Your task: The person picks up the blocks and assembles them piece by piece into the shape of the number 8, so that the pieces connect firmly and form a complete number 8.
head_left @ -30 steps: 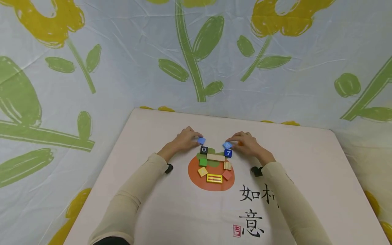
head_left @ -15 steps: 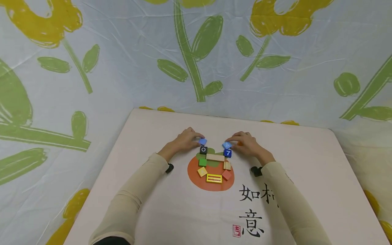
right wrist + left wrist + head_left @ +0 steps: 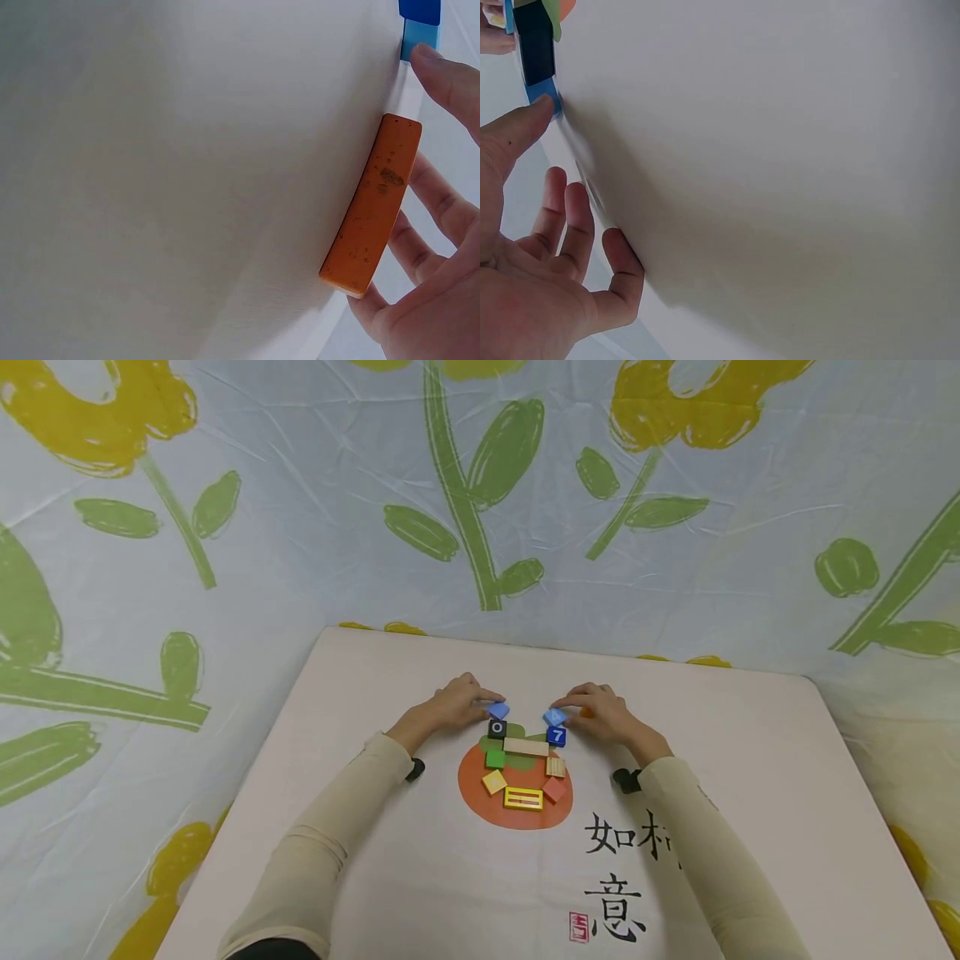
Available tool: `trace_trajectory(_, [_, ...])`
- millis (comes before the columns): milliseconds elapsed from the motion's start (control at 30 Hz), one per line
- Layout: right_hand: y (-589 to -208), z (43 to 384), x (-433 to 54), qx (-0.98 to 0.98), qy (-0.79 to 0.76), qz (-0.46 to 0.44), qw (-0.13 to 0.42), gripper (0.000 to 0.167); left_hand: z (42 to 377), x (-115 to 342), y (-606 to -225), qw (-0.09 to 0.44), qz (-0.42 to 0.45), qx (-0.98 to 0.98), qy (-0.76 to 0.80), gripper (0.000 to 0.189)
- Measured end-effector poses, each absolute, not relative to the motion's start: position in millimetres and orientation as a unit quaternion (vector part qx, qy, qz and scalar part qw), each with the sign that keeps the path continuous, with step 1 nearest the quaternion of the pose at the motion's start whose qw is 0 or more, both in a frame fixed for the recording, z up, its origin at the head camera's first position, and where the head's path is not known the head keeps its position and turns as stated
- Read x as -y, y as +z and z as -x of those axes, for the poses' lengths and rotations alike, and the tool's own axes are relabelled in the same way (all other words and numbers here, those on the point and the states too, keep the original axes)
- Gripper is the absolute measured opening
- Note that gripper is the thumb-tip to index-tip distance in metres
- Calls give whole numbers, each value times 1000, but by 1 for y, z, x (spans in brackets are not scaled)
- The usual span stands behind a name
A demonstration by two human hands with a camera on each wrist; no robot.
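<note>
In the head view, my left hand pinches a light blue square block between thumb and forefinger, just beyond a black block marked 0. My right hand pinches another light blue block, set cornerwise behind a dark blue block marked 7. An orange oblong block lies by the right hand's other fingers, mostly hidden from above. The left wrist view shows the left thumb against its blue block, the remaining fingers loosely bent.
Nearer me, a ring of blocks continues over a printed orange fruit: a plain wooden bar, green block, striped block, yellow block, red block and yellow bar. A flower-patterned cloth hangs behind the table.
My left hand has slid its light blue block a little right and nearer me, to right behind the black block. The right hand and its block have hardly moved.
</note>
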State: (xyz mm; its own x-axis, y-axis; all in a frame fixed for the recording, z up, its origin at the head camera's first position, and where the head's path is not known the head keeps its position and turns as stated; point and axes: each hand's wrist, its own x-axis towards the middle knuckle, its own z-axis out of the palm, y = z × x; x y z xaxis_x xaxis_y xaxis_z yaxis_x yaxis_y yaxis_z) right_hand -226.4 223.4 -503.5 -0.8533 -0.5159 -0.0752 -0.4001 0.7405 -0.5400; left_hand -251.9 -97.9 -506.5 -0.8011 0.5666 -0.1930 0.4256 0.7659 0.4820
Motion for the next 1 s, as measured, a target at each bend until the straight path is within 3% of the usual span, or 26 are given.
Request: trace_trajectory(1000, [-503, 226, -223, -927, -260, 249, 109, 31, 257, 97, -511, 178, -289, -920, 197, 44])
